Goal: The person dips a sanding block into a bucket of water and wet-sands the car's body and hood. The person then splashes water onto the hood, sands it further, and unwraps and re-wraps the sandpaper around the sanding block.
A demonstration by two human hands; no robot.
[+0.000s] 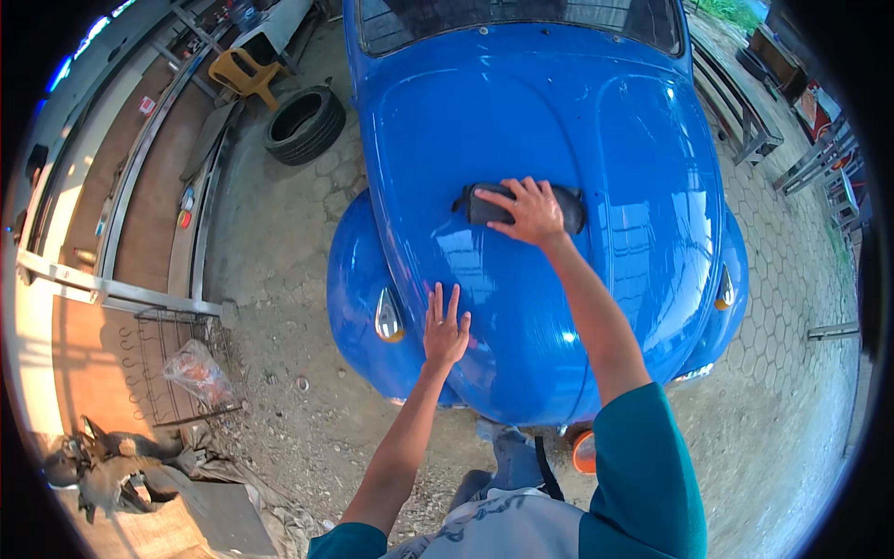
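The rounded hood of a blue car (pixel 466 121) fills the middle of the view, its paint glossy with streaks of reflected light. Across the hood, my right hand (pixel 535 216) presses down on a dark grey pad (pixel 572 209), possibly a sponge or folded cloth, with fingers spread over its top. Part of the pad is hidden beneath the palm. Nearer to me on the left, my left hand (pixel 447 334) rests with its fingers stretched out against the hood's side, holding nothing. Just left of it is a chrome-rimmed lamp (pixel 388 315) on the fender.
By my legs stands an orange bucket (pixel 584 453), partly hidden by my sleeve. A loose tire (pixel 305 126) and a yellow plastic chair (pixel 244 73) are at the far left. Metal frames line the left, with a wire rack (pixel 154 368) lower down. A metal bench (pixel 740 107) stands at right.
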